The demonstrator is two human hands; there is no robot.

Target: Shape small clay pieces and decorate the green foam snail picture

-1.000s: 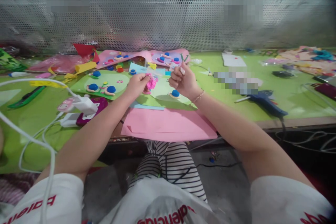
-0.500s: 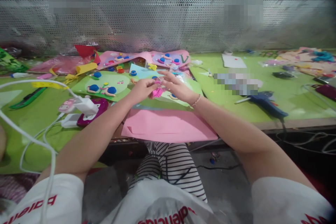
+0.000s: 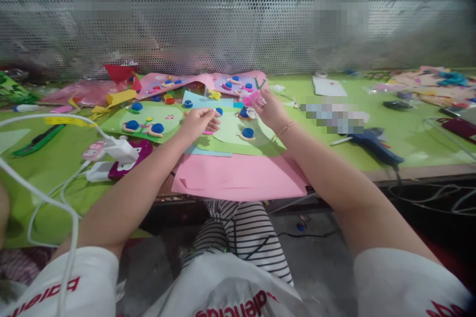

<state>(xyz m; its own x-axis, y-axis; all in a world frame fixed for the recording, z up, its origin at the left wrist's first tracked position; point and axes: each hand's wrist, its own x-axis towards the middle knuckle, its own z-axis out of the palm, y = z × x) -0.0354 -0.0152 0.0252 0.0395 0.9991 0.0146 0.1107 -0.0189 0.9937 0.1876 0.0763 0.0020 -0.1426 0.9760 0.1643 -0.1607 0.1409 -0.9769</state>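
Observation:
My left hand (image 3: 201,125) is closed in a pinch over the light green card, its fingertips beside a blue dome (image 3: 219,112). A bright pink strip (image 3: 208,132) shows just under its fingers; whether it is held or lies on the card I cannot tell. Crumpled in my right hand (image 3: 273,110) is a clear plastic bag with pink in it (image 3: 252,99), held above the card's right side. The green card (image 3: 178,111) carries several blue domes with beige bases, such as the blue-and-beige piece (image 3: 248,133) near its front.
A folded pink sheet (image 3: 241,178) overhangs the table's front edge. To the right lies a blue glue gun (image 3: 375,148). On the left are a green cutter knife (image 3: 39,139), a purple power strip (image 3: 143,151) and a looping white cable (image 3: 33,190). Behind stands a perforated metal panel (image 3: 223,20).
My hands have come apart. The right hand has moved right and away from me with the pink bag, while the left stays near its place, uncovering the card's middle.

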